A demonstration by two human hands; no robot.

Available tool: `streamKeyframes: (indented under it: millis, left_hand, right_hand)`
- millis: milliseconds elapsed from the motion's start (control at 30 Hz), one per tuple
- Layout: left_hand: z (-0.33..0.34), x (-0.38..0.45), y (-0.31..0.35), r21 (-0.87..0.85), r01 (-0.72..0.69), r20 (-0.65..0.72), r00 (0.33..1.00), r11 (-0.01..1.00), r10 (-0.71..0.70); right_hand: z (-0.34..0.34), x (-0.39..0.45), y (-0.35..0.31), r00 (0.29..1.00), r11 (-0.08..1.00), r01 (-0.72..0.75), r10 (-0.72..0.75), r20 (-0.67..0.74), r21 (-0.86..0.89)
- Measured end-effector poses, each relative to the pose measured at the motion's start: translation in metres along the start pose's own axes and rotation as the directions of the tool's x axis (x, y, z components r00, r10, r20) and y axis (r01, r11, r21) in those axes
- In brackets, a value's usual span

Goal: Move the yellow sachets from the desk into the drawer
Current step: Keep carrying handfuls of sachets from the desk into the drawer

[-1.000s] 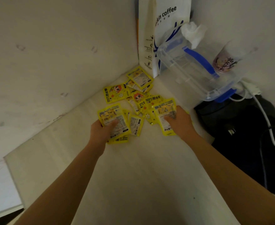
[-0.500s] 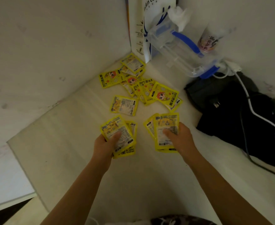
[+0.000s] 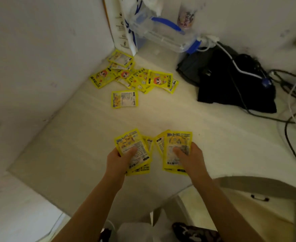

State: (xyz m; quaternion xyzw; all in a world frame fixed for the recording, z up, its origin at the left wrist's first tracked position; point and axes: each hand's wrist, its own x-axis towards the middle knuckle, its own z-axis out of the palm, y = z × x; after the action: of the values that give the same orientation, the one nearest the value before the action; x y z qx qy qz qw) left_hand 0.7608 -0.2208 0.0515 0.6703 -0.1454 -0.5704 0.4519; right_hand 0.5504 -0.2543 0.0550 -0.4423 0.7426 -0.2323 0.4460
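My left hand (image 3: 120,160) is shut on a small fan of yellow sachets (image 3: 133,145), held above the near part of the pale desk (image 3: 74,145). My right hand (image 3: 190,158) is shut on a second stack of yellow sachets (image 3: 177,142). Several more yellow sachets (image 3: 136,77) lie in a loose pile in the far corner of the desk. One single sachet (image 3: 124,99) lies apart, just in front of that pile. A drawer front with a dark handle (image 3: 259,198) shows below the desk edge at lower right; whether it is open I cannot tell.
A white paper bag (image 3: 124,25) and a clear plastic box with blue clips (image 3: 166,35) stand at the back wall. A printed cup (image 3: 186,18) stands behind the box. A black bag (image 3: 231,84) with cables (image 3: 286,119) lies at right. White walls close the left and back.
Both hands have lifted sachets off the corner pile and drawn back toward me, to the near edge of the desk. The view has tilted down, showing the desk's front edge and the drawer front.
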Motion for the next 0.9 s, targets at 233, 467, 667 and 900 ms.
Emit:
streamKeyframes:
  millis: [233,467,667,900]
  left_hand:
    - [-0.012,-0.029,-0.024,0.181,0.006,0.145,0.989,0.984,-0.033]
    - [0.023,-0.071,-0.049,0.327,-0.02,0.378,0.919,0.945,-0.111]
    - [0.067,-0.12,-0.091,0.461,-0.083,0.516,0.835,0.883,-0.191]
    - [0.105,-0.201,-0.163,0.576,-0.17,0.609,0.742,0.8,-0.281]
  right_hand:
    - [-0.006,-0.081,0.049,0.98,0.982,-0.108,0.131,-0.147,0.158]
    - [-0.043,-0.145,0.096,0.927,0.923,-0.155,0.259,-0.272,0.351]
    - [-0.077,-0.21,0.151,0.851,0.849,-0.181,0.388,-0.353,0.496]
    - [-0.115,-0.298,0.232,0.754,0.771,-0.192,0.512,-0.412,0.608]
